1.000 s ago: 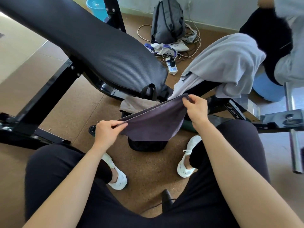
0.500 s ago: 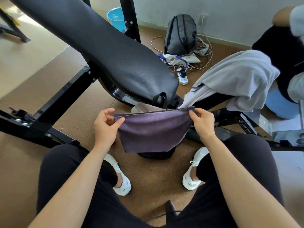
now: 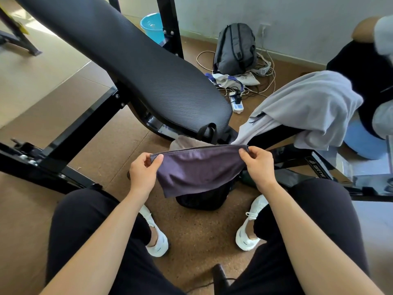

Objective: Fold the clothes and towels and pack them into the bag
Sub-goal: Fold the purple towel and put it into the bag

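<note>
While pinched level, towel (image 3: 197, 171) spans left–right, hanging down.

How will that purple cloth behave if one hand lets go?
Probably floppy: the purple cloth sags between the left hand and right hand. Likely light, since fingertip pinches carry it. Released, it would likely swing down toward the black bag below.

purple towel (image 3: 197, 169) held taut above black bag (image 3: 202, 199)

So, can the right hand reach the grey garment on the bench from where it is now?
Probably yes. The right hand is beside the hanging edge of the grey garment, with nothing between them. But it pinches one corner of the purple towel, so it must let go first.
</note>
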{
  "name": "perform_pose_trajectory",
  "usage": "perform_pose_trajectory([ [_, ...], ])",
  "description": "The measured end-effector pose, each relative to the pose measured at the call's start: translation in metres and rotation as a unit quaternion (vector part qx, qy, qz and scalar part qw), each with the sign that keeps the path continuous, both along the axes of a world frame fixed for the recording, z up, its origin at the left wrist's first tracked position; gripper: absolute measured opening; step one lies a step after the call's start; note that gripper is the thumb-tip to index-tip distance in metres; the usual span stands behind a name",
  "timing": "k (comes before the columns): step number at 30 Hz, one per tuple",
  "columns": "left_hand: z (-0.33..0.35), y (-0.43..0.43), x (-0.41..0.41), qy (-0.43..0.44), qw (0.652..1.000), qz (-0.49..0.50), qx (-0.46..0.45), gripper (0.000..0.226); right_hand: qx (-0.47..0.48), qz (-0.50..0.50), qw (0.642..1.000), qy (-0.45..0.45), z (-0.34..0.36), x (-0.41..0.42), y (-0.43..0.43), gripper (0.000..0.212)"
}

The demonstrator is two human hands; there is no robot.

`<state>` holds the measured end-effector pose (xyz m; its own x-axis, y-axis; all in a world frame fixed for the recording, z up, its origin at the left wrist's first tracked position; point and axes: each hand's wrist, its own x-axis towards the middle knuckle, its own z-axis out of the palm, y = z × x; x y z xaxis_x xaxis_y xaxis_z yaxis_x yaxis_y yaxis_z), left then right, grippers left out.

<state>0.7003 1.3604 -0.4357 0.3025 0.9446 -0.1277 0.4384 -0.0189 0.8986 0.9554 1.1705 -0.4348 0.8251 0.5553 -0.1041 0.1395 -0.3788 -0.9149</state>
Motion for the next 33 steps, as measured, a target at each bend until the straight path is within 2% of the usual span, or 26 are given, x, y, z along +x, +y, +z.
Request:
perform_pose_trajectory([
  [4, 0.009, -0.009, 0.004, -0.064, 0.996, -0.046, -0.042, 0.015, 0.064, 0.019, 0.996, 0.053, 0.003, -0.008, 0.003, 0.037],
  [6, 0.013, -0.019, 0.009, -0.081, 0.992, -0.082, -0.056, 0.014, 0.071, 0.045, 0.995, 0.062, 0.006, -0.02, 0.005, 0.033],
  [11, 0.015, -0.048, 0.02, -0.085, 0.97, -0.187, -0.127, 0.019, 0.044, 0.176, 0.983, -0.016, 0.014, -0.058, 0.01, 0.029],
  [16, 0.02, -0.063, 0.029, -0.101, 0.956, -0.192, -0.195, 0.008, 0.008, 0.262, 0.965, -0.026, 0.024, -0.082, 0.008, 0.012],
  [19, 0.019, -0.06, 0.026, -0.112, 0.952, -0.185, -0.218, 0.009, -0.01, 0.277, 0.96, -0.048, 0.028, -0.083, 0.007, 0.012],
  [22, 0.02, -0.062, 0.027, -0.115, 0.949, -0.19, -0.222, 0.012, -0.024, 0.299, 0.949, -0.097, 0.029, -0.085, 0.006, 0.029],
  [26, 0.017, -0.067, 0.026, -0.093, 0.953, -0.224, -0.182, 0.011, -0.039, 0.308, 0.941, -0.139, 0.025, -0.09, 0.009, 0.026],
  [30, 0.016, -0.062, 0.027, -0.083, 0.962, -0.214, -0.147, 0.017, -0.034, 0.321, 0.939, -0.12, 0.03, -0.09, 0.009, 0.02],
  [33, 0.016, -0.058, 0.03, -0.096, 0.961, -0.188, -0.177, 0.027, -0.027, 0.32, 0.945, -0.07, 0.029, -0.084, 0.01, 0.015],
])
